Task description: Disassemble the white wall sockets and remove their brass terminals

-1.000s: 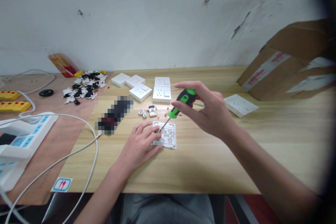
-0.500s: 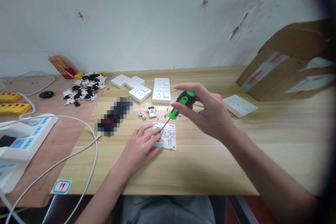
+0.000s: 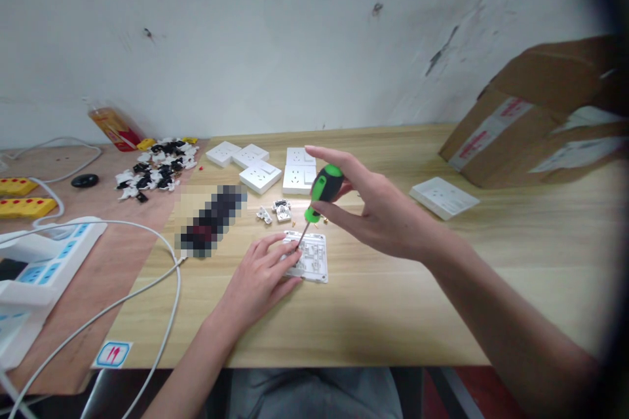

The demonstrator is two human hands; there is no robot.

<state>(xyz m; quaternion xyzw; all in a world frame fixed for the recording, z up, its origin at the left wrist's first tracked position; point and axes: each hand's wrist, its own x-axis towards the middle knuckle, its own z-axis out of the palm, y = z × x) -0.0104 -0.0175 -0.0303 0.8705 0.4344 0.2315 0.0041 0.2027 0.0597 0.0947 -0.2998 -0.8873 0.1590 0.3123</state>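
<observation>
A white socket panel [image 3: 314,263] lies back side up on the table, its inner slots showing. My left hand [image 3: 265,270] holds its left side, fingers across the top and thumb along the near edge. In my right hand [image 3: 376,213] is a screwdriver [image 3: 324,188] with a green and black handle, pinched between thumb and bent fingers while the index finger stretches past the handle's top. The screwdriver leans slightly, its shaft running down to the panel beside my left fingertips. The exact contact of the tip is hidden there.
White sockets [image 3: 260,177] stand behind, with small socket inserts [image 3: 282,211] and brass bits nearer. Another white socket [image 3: 445,198] and a cardboard box [image 3: 511,124] are at right. Leftward lie black and white parts [image 3: 157,167], a blurred dark object [image 3: 213,219], a cable [image 3: 177,294] and power strips [image 3: 59,262].
The screwdriver's handle has swung left and stands more upright. My right index finger has straightened over it. My left hand and the panel stay together, and the view has shifted slightly.
</observation>
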